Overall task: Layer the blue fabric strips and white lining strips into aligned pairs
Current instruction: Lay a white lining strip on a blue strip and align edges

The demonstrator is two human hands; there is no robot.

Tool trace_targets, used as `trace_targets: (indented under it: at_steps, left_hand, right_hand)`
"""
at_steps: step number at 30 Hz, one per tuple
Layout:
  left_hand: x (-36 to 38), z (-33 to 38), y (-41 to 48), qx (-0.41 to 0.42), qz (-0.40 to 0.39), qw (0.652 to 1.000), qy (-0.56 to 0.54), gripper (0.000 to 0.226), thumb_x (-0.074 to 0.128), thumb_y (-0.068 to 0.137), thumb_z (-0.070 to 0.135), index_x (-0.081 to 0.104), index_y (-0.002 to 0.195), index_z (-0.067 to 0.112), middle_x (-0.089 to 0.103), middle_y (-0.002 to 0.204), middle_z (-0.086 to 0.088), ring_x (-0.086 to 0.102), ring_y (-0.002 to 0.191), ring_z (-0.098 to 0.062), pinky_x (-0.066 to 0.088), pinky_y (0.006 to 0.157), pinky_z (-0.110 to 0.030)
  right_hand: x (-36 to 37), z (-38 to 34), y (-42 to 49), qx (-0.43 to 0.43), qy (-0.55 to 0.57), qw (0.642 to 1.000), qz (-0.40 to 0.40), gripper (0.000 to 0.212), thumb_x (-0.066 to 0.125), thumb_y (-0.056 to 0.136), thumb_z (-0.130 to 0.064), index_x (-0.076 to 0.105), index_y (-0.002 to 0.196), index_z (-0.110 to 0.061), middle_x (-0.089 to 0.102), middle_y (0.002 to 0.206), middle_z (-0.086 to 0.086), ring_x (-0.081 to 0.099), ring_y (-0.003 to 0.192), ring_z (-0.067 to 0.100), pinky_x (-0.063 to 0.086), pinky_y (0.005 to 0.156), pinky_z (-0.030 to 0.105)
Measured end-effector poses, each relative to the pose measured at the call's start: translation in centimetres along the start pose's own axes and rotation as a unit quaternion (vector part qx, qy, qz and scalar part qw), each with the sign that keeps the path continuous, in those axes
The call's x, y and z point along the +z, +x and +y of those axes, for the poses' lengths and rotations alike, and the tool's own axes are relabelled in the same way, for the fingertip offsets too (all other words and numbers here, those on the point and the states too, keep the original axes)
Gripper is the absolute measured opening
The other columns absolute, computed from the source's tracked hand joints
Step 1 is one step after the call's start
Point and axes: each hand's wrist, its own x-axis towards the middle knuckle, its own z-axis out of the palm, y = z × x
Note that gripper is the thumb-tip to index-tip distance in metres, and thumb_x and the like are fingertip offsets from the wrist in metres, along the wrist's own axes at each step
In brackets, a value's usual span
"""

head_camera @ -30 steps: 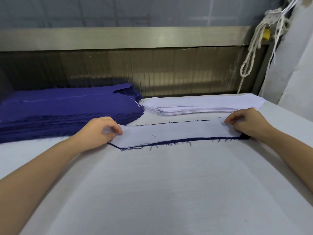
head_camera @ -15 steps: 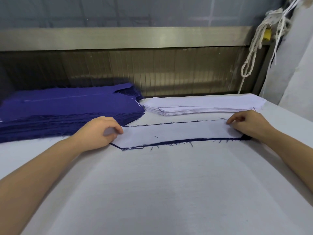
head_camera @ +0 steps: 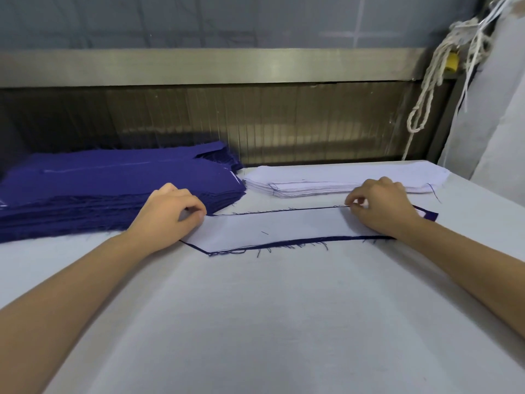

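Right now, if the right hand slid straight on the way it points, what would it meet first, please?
Probably the stack of white lining strips, just beyond the right hand across a bare band of table, though depth is hard to judge.

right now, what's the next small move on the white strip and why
Probably slide the white strip slightly nearer and rightward. The blue strip under it shows a wider band along the near edge than the far one, and its corner pokes out past the right hand. The left hand pinches the other end.
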Motion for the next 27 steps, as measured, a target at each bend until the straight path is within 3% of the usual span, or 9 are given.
trace_targets:
  at_steps: [9,14,17,20,22,24,27]
  left_hand:
    - [-0.7,-2.5,4.2,-0.101,0.097,0.990,-0.016,0.008,0.057,0.090,0.016,0.062,0.088,0.021,0.050,0.079,0.008,0.045,0.085,-0.017,0.035,0.071,-0.030]
    - [-0.7,-5.1,7.0,-0.179,0.115,0.977,-0.028,0.013,0.057,0.091,0.021,0.063,0.102,0.016,0.052,0.096,0.003,0.052,0.098,-0.025,0.037,0.077,-0.029]
    - [-0.5,-6.1,8.3,-0.226,0.109,0.967,-0.053,0.016,0.057,0.092,0.023,0.062,0.106,0.017,0.055,0.108,-0.003,0.052,0.098,-0.022,0.038,0.076,-0.029]
    - [0.0,-7.0,8.9,-0.238,0.096,0.965,-0.056,0.018,0.058,0.091,0.023,0.061,0.108,0.017,0.055,0.113,-0.005,0.051,0.095,-0.017,0.039,0.076,-0.029]
    - [0.5,-7.5,8.8,-0.236,0.083,0.967,-0.050,0.021,0.059,0.090,0.022,0.062,0.110,0.016,0.057,0.115,-0.006,0.053,0.104,-0.022,0.042,0.081,-0.032]
    - [1.0,-7.7,8.5,-0.228,0.075,0.970,-0.031,0.022,0.060,0.090,0.021,0.063,0.111,0.015,0.059,0.117,-0.007,0.049,0.113,-0.026,0.038,0.090,-0.031]
    - [1.5,-7.4,8.0,-0.216,0.112,0.970,-0.027,0.024,0.061,0.088,0.018,0.062,0.112,0.017,0.056,0.116,-0.005,0.039,0.117,-0.026,0.030,0.085,-0.023]
  right_hand:
    - [1.2,-12.0,7.7,-0.139,0.077,0.987,0.028,0.033,0.047,0.094,-0.019,0.061,0.123,-0.025,0.057,0.118,0.004,0.044,0.111,0.027,0.032,0.090,0.034]
    - [2.5,-17.7,12.2,-0.155,0.082,0.983,0.057,0.044,0.041,0.094,-0.014,0.047,0.137,-0.025,0.051,0.122,0.009,0.045,0.112,0.031,0.035,0.090,0.036]
    - [3.3,-19.9,14.1,-0.154,0.084,0.982,0.064,0.048,0.040,0.096,-0.014,0.038,0.142,-0.026,0.047,0.124,0.010,0.045,0.113,0.030,0.036,0.092,0.036]
    - [4.0,-21.2,15.7,-0.150,0.086,0.982,0.081,0.042,0.040,0.098,-0.016,0.045,0.138,-0.026,0.046,0.121,0.010,0.045,0.110,0.029,0.036,0.089,0.036]
    - [4.2,-21.7,16.6,-0.157,0.072,0.981,0.093,0.039,0.041,0.098,-0.018,0.049,0.135,-0.027,0.045,0.120,0.010,0.045,0.110,0.029,0.037,0.089,0.036]
    - [4.2,-22.0,17.3,-0.176,0.037,0.979,0.096,0.038,0.044,0.097,-0.020,0.050,0.134,-0.028,0.044,0.120,0.009,0.044,0.112,0.029,0.036,0.089,0.037]
    - [4.2,-21.9,18.3,-0.197,0.021,0.976,0.094,0.031,0.044,0.098,-0.024,0.059,0.125,-0.028,0.047,0.118,0.007,0.043,0.113,0.028,0.034,0.089,0.036]
